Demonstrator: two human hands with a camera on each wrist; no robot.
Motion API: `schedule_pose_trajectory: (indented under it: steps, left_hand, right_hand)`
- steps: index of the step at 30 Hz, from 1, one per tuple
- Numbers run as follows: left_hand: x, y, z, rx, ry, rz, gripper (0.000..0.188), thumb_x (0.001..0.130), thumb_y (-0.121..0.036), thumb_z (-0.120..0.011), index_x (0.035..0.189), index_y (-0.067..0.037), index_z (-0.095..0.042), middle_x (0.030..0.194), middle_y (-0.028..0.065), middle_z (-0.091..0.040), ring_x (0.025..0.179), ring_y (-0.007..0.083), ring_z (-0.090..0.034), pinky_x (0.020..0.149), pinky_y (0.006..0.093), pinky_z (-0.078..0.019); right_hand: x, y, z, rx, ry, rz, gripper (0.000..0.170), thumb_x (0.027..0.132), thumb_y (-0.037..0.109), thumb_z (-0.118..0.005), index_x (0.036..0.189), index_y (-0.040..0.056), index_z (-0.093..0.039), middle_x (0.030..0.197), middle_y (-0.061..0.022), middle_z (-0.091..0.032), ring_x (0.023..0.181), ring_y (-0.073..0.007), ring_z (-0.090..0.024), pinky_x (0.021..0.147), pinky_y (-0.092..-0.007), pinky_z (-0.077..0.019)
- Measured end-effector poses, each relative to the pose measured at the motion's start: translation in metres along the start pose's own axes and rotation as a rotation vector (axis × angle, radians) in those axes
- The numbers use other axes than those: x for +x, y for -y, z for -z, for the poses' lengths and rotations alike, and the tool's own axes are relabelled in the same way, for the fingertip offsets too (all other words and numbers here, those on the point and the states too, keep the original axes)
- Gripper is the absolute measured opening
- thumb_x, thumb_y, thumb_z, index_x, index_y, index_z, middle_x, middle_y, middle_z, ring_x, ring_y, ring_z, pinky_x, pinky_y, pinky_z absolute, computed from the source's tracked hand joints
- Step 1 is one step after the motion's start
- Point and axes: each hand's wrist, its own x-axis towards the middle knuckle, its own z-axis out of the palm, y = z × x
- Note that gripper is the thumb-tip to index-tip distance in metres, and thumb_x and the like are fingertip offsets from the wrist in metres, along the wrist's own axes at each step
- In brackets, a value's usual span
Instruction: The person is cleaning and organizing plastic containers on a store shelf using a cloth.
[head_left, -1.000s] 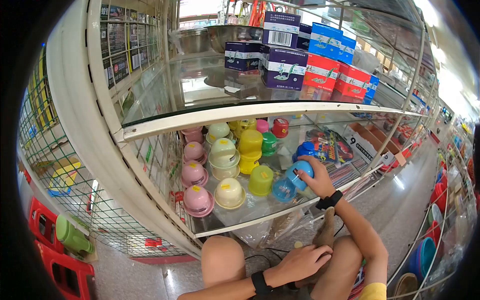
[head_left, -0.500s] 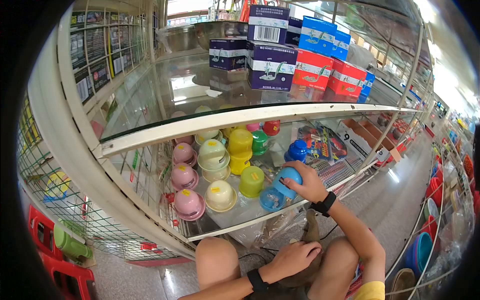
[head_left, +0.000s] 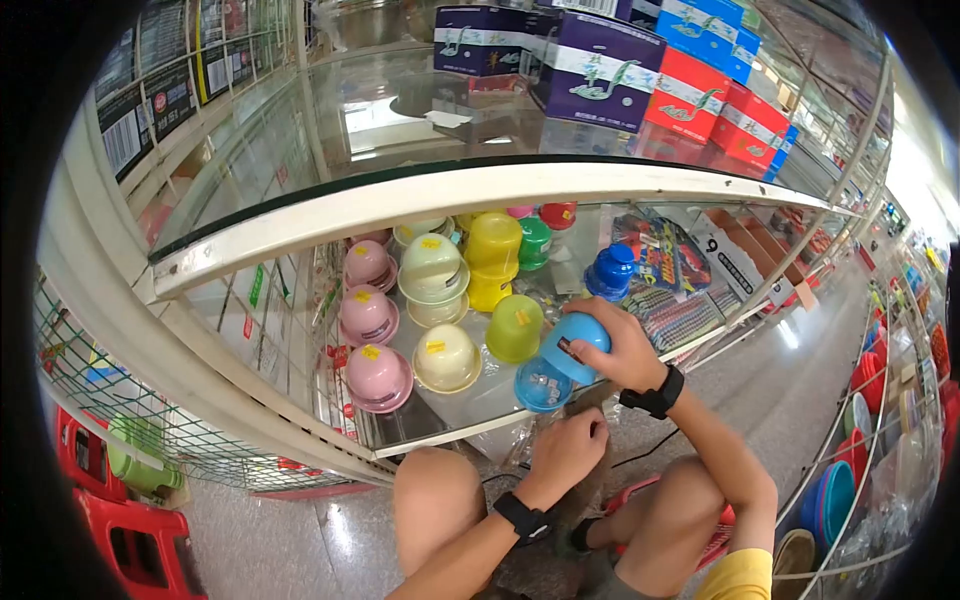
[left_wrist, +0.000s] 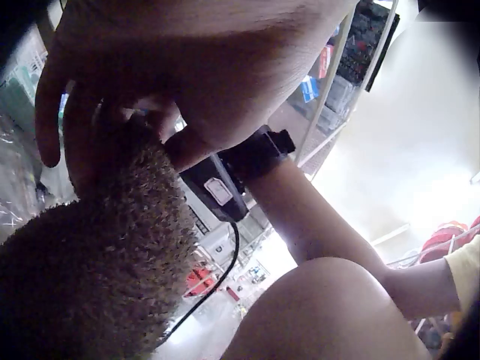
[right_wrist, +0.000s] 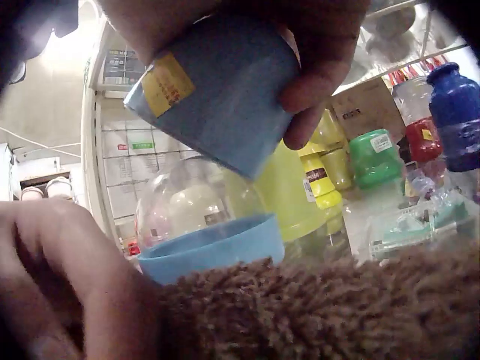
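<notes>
My right hand (head_left: 622, 350) grips a light blue cup (head_left: 580, 343), thumb on its near side. In the right wrist view this cup (right_wrist: 225, 90) is tilted, a yellow sticker on it, overlapping a clear dome (right_wrist: 180, 199) with a blue rim (right_wrist: 217, 251). A yellow-green cup (head_left: 516, 330) stands next to them. My left hand (head_left: 568, 455), fingers curled, is by the shelf's front edge. Beneath it, in the left wrist view, is brown fur (left_wrist: 105, 247); I cannot tell whether the fingers grip it.
Pink domed pots (head_left: 380, 375), a cream pot (head_left: 447, 357), yellow cups (head_left: 493, 248) and a dark blue bottle (head_left: 611, 270) stand on the lower glass shelf. The upper shelf's white edge (head_left: 500, 185) crosses above. Red stools (head_left: 135, 540) are at lower left.
My left hand has moved from the brown furry thing between the knees up toward the shelf edge, its fingers more curled. My right hand still holds the light blue cup by the dome.
</notes>
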Motion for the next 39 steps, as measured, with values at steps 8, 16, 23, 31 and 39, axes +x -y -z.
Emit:
schedule_pose_trajectory:
  steps: [8,16,23,31,39]
  left_hand:
    - [0.016,0.009,-0.012,0.015,-0.048,0.013,0.016,0.086,-0.024,-0.055,0.091,-0.012,-0.065,0.08,0.0162,-0.067,0.077,0.0379,-0.064,0.069,0.0479,-0.0502]
    - [0.008,0.009,-0.005,0.02,-0.054,-0.002,0.016,0.086,-0.024,-0.054,0.09,-0.012,-0.064,0.08,0.0159,-0.067,0.076,0.038,-0.064,0.069,0.0473,-0.05]
    - [-0.01,0.024,0.023,0.09,-0.043,0.031,0.018,0.087,-0.025,-0.054,0.09,-0.011,-0.065,0.079,0.0159,-0.067,0.077,0.0383,-0.063,0.069,0.0477,-0.0494]
    - [-0.025,0.035,0.043,0.075,-0.068,0.004,0.019,0.087,-0.027,-0.054,0.09,-0.012,-0.065,0.081,0.0149,-0.067,0.079,0.0367,-0.063,0.068,0.0474,-0.0489]
    - [-0.026,0.04,0.042,0.153,-0.083,0.006,0.018,0.086,-0.026,-0.054,0.089,-0.012,-0.066,0.078,0.0152,-0.067,0.075,0.0363,-0.064,0.067,0.0481,-0.0492]
  right_hand:
    - [-0.01,-0.008,0.0,0.159,0.035,-0.157,0.044,0.081,0.028,-0.064,0.117,0.0036,-0.057,0.108,-0.0171,-0.063,0.096,-0.0337,-0.063,0.083,-0.0381,-0.0489]
    - [-0.017,-0.004,0.0,0.191,0.031,-0.127,0.044,0.082,0.028,-0.064,0.117,0.0021,-0.056,0.107,-0.0181,-0.062,0.095,-0.0309,-0.062,0.084,-0.0374,-0.0481]
    - [-0.015,0.005,-0.006,0.234,0.081,-0.167,0.044,0.086,0.029,-0.059,0.121,0.0011,-0.055,0.101,-0.013,-0.062,0.088,-0.019,-0.06,0.081,-0.0321,-0.0484]
    - [-0.015,0.017,-0.006,0.261,0.147,-0.257,0.042,0.088,0.025,-0.058,0.122,0.0013,-0.054,0.098,-0.0114,-0.062,0.084,-0.0168,-0.059,0.078,-0.031,-0.0484]
    - [-0.03,0.012,-0.014,0.21,0.097,-0.208,0.039,0.088,0.023,-0.058,0.12,0.0006,-0.053,0.1,-0.014,-0.061,0.086,-0.0196,-0.06,0.079,-0.0327,-0.0481]
